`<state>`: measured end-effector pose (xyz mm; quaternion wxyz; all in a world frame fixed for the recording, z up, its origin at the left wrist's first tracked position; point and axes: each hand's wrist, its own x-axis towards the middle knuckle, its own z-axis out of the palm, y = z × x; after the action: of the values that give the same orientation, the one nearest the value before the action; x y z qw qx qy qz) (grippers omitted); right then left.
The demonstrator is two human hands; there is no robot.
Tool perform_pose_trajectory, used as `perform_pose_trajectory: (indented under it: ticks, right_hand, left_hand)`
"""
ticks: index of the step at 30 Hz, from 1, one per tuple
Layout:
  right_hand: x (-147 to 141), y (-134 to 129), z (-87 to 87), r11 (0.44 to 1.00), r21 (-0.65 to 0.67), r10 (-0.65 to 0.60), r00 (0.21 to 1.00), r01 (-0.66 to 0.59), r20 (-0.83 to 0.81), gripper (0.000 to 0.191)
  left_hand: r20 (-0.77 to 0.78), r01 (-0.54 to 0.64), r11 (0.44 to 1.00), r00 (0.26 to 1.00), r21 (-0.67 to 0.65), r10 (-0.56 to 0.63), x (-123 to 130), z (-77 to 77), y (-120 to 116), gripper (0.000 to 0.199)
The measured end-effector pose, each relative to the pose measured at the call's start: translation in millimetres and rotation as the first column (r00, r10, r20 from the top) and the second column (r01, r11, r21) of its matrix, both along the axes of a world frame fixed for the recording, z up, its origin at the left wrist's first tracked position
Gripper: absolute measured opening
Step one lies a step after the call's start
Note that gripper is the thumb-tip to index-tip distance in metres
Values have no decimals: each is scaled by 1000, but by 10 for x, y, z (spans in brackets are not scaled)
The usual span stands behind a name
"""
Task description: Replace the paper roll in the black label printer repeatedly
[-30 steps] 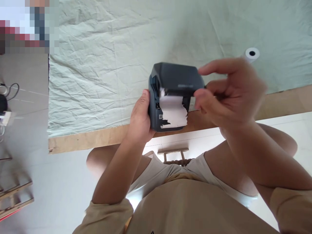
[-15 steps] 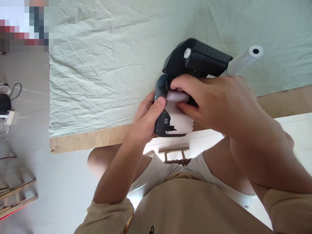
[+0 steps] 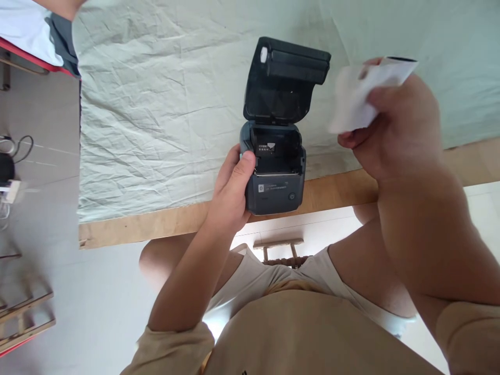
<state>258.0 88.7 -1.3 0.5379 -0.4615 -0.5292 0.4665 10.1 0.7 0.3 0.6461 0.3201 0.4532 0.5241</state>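
A dark label printer (image 3: 275, 195) has its lid (image 3: 285, 88) swung up, and its paper bay shows with a small white label inside. My left hand (image 3: 234, 190) grips the printer's left side, thumb on the rim of the bay. To the right, my right hand (image 3: 406, 125) is closed around a white paper roll (image 3: 385, 80), blurred by motion. A loose flap of paper hangs to the left of its fingers. Part of the roll is hidden by the hand. The printer is held over the table's front edge.
A pale green cloth (image 3: 164, 104) with wrinkles covers the table, whose wooden edge (image 3: 148, 224) runs along the front. Another person's arm (image 3: 64, 6) shows at the top left. Cables (image 3: 19, 148) and a wooden rack (image 3: 27, 317) are on the left.
My right hand has drawn the torn-edged white paper out of the printer bay and moved up and right. The printer has turned and shifted left, its bay now uncovered.
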Motion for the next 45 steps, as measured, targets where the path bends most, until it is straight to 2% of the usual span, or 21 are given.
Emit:
perform_pose_trajectory:
  ticks: [2,4,7,10,12,15,18,19,21,23,24,25,26,29,30,32,37,41,45]
  right_hand:
    - [22,-8,-90,997,42,-73,995,71,62,42]
    - [44,-49,-110,991,132,-55,978,29,201,43]
    - [93,-110,-83,962,247,-24,866,-116,499,46]
    - [137,-123,-88,937,314,-92,758,-153,645,44]
    - [146,-114,-111,940,304,-114,695,-157,710,40]
    - [121,-132,-104,967,187,-48,591,-176,805,43]
    - [108,-215,22,971,156,-22,585,-180,811,54]
    - [130,-246,86,966,194,-55,600,-169,798,54]
    - [236,-280,206,928,356,-213,623,-113,753,44]
    - [409,-255,264,831,557,-438,597,-18,673,33]
    - [504,-221,260,798,602,-507,567,25,649,34]
    - [590,-179,236,794,604,-538,539,66,648,38]
    - [657,-133,200,826,554,-521,522,108,676,45]
    - [703,-26,99,947,234,-317,519,221,794,56]
    - [672,-11,88,960,138,-249,525,242,814,55]
    - [588,-9,98,966,38,-174,533,256,828,49]
    - [557,-49,95,981,53,-156,594,187,789,67]
    - [643,-27,15,989,135,-146,579,63,802,71]
    - [596,-28,13,986,118,-165,571,119,804,71]
  left_hand:
    - [-20,9,1000,1000,21,-8,-2,-10,-6,58]
    - [-31,13,999,999,37,-12,-8,-21,-11,58]
    - [-27,5,999,1000,48,-3,-18,-30,-6,55]
    - [-6,-3,999,1000,49,4,-12,-19,15,51]
    - [9,-19,999,1000,38,18,4,-1,24,51]
    - [19,-37,999,999,27,37,26,26,20,53]
    - [14,-36,998,999,42,36,28,31,6,53]
    - [13,-36,998,999,46,36,24,26,2,52]
    - [12,-30,999,999,45,30,14,13,-3,51]
    - [14,-25,999,1000,46,25,4,-2,-2,49]
    - [15,-26,998,1000,51,25,1,-8,-1,49]
    - [16,-26,998,1000,56,26,-2,-13,0,49]
    - [15,-27,998,1000,60,26,-5,-16,2,49]
    - [12,-29,998,1000,64,28,-14,-21,2,49]
    - [10,-28,997,1000,68,28,-17,-21,1,48]
    - [-2,-22,997,1000,78,22,-23,-20,-1,47]
    - [-39,6,996,999,89,-3,-36,-5,-4,45]
    - [-31,17,996,999,86,-14,-50,0,-13,47]
    - [-35,8,996,999,85,-5,-53,0,-23,47]
